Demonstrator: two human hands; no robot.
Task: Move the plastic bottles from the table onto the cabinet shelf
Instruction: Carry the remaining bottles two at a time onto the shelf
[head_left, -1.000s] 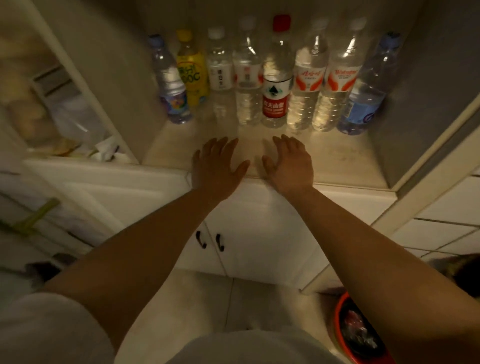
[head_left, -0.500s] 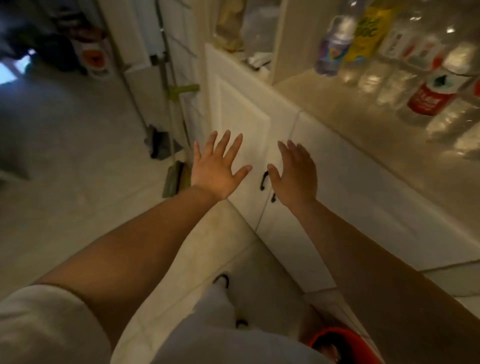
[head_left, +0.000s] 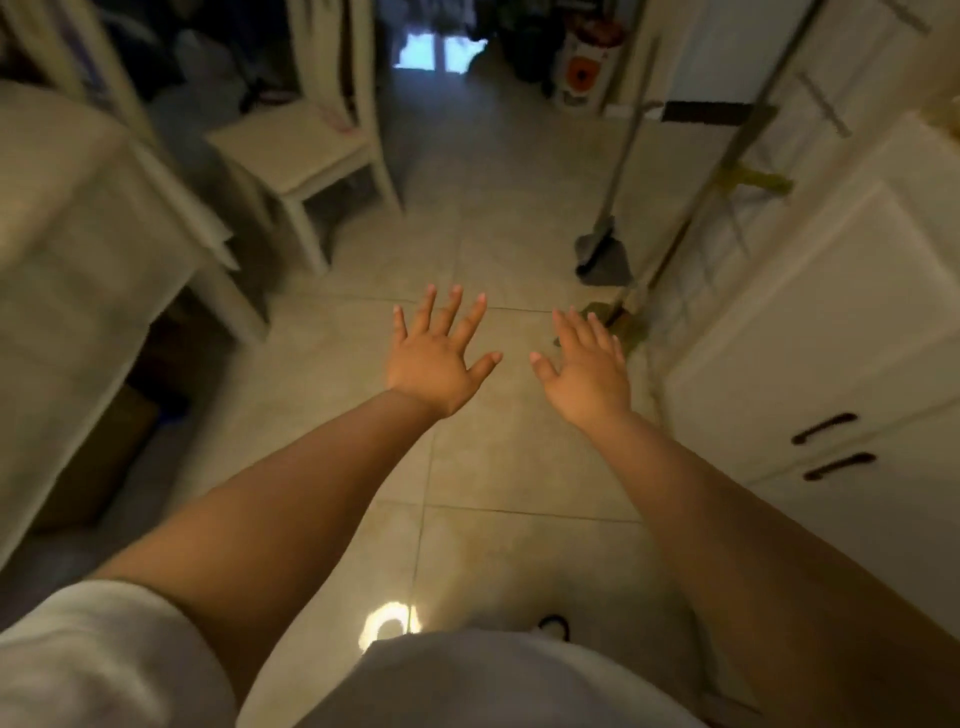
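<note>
My left hand (head_left: 439, 353) and my right hand (head_left: 584, 366) are stretched out in front of me over the tiled floor, fingers spread and straight, holding nothing. The white cabinet (head_left: 831, 322) with its two dark door handles (head_left: 826, 447) stands at the right edge; its shelf and the plastic bottles are out of view. A table (head_left: 78, 218) with a pale cloth fills the left side; no bottles show on the part I can see.
A white chair (head_left: 306, 150) stands behind the table. A broom and a mop (head_left: 602, 254) lean against the wall near the cabinet. A cardboard box (head_left: 98, 457) sits under the table. Tiled floor runs down the middle toward a dim doorway.
My view has swung left, away from the cabinet shelf and its row of bottles, toward the room and the table. Both hands came off the shelf edge and stay spread and bare.
</note>
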